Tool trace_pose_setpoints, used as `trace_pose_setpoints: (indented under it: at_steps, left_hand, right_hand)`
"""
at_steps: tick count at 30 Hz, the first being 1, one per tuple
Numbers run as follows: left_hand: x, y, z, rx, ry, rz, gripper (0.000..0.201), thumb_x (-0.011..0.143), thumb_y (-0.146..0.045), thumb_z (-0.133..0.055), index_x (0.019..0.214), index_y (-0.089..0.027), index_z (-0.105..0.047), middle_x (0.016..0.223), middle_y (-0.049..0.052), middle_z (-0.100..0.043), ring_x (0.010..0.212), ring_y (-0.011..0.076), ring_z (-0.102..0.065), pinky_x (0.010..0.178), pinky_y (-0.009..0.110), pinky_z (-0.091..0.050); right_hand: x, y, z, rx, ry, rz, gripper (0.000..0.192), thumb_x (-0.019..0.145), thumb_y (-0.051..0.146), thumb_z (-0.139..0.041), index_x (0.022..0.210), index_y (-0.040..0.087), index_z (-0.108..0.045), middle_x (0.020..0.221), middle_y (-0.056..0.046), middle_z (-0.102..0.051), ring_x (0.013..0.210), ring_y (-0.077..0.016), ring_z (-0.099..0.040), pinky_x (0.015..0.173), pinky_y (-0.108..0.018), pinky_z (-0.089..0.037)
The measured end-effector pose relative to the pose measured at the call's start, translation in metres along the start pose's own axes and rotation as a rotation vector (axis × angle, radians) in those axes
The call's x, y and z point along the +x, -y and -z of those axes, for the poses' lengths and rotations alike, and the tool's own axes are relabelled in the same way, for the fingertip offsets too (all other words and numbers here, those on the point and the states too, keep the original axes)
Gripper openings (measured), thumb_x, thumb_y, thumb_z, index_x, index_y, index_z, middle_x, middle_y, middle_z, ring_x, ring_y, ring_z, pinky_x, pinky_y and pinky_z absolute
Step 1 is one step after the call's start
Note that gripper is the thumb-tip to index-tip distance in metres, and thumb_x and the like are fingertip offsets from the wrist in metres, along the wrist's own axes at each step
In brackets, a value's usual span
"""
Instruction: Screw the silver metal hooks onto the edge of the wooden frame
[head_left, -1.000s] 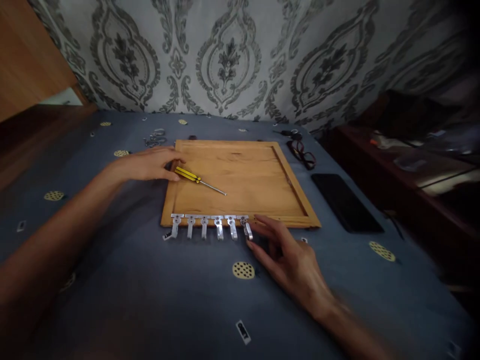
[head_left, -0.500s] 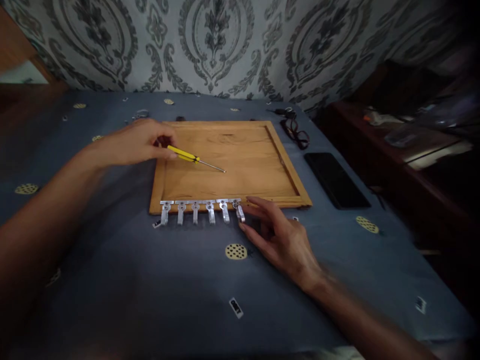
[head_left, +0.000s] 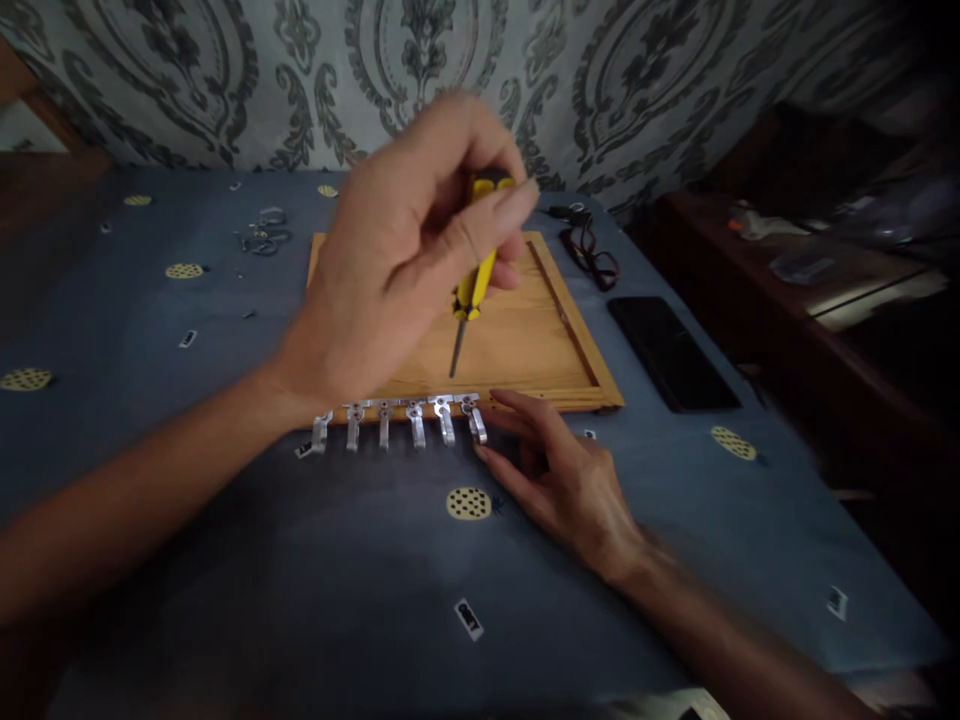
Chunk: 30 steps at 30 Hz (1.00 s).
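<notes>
Hands: left point(head_left: 397, 258) grips one screwdriver point(head_left: 472, 290); right point(head_left: 564, 475), loosely spread, touches one of six hooks point(head_left: 478, 424).

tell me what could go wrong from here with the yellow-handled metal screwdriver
The yellow-handled metal screwdriver in the left hand points down close to the right hand, so a slip might jab it. The rightmost curved silver metal hook juts past the framed light-brown wooden panel beside that hand and could get nudged askew.
</notes>
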<state>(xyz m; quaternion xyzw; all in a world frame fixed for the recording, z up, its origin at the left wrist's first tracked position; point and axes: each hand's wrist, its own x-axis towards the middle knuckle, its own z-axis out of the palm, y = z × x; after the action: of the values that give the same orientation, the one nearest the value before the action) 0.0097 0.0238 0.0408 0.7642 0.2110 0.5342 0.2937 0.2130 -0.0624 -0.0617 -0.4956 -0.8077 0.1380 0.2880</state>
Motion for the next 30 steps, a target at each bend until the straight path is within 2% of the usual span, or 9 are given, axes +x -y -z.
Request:
trace_pose_setpoints:
  at_steps: [3, 6, 12, 18, 23, 30]
  left_hand:
    - [-0.008, -0.003, -0.014, 0.008, 0.001, 0.019, 0.006, 0.098, -0.014, -0.052, 0.092, -0.012, -0.054, 0.085, 0.001, -0.064, 0.075, 0.0079, -0.071, 0.073, 0.022, -0.063]
    - [-0.015, -0.006, -0.019, 0.029, 0.012, 0.022, 0.007, 0.099, -0.015, -0.051, 0.093, -0.014, -0.054, 0.088, 0.0, -0.064, 0.077, 0.0076, -0.073, 0.074, 0.021, -0.062]
    - [-0.019, -0.007, -0.021, 0.073, 0.008, 0.074, 0.007, 0.099, -0.018, -0.052, 0.093, -0.019, -0.054, 0.091, -0.003, -0.065, 0.081, 0.0102, -0.073, 0.077, 0.028, -0.063]
    - [-0.02, -0.002, -0.024, 0.031, 0.02, 0.047, 0.007, 0.098, -0.017, -0.051, 0.091, -0.016, -0.053, 0.088, -0.002, -0.063, 0.078, 0.0087, -0.072, 0.072, 0.023, -0.06]
    - [-0.021, 0.002, -0.024, 0.015, 0.026, 0.052, 0.005, 0.098, -0.02, -0.054, 0.093, -0.017, -0.054, 0.089, -0.001, -0.059, 0.075, 0.0074, -0.069, 0.073, 0.025, -0.063]
    - [-0.021, 0.001, -0.025, 0.028, 0.021, 0.081, 0.007, 0.097, -0.022, -0.054, 0.093, -0.017, -0.055, 0.086, -0.002, -0.06, 0.071, 0.0073, -0.068, 0.071, 0.025, -0.062]
  right_hand:
    - [-0.001, 0.0, -0.001, -0.008, 0.0, 0.002, 0.036, 0.097, 0.032, -0.056, 0.131, 0.023, -0.049, 0.104, -0.006, -0.08, 0.053, -0.0149, -0.069, 0.052, -0.029, -0.059]
    - [-0.001, 0.0, -0.001, -0.017, 0.001, -0.004, 0.037, 0.097, 0.031, -0.056, 0.132, 0.023, -0.048, 0.104, -0.006, -0.08, 0.057, -0.0158, -0.072, 0.056, -0.029, -0.061]
    - [-0.002, -0.001, 0.0, 0.002, 0.008, -0.016, 0.037, 0.097, 0.031, -0.058, 0.131, 0.024, -0.049, 0.103, -0.005, -0.08, 0.054, -0.0149, -0.069, 0.055, -0.029, -0.06]
    - [-0.001, -0.002, -0.003, 0.03, -0.002, -0.008, 0.039, 0.094, 0.026, -0.06, 0.132, 0.023, -0.05, 0.104, -0.005, -0.08, 0.062, -0.0167, -0.073, 0.063, -0.03, -0.062]
    - [-0.001, -0.002, -0.003, 0.041, 0.003, -0.012, 0.041, 0.094, 0.026, -0.061, 0.133, 0.024, -0.049, 0.105, -0.005, -0.08, 0.067, -0.0173, -0.074, 0.065, -0.03, -0.063]
    - [-0.002, -0.001, -0.001, 0.009, 0.007, -0.005, 0.037, 0.097, 0.03, -0.057, 0.132, 0.023, -0.048, 0.108, -0.007, -0.079, 0.06, -0.0156, -0.072, 0.056, -0.029, -0.061]
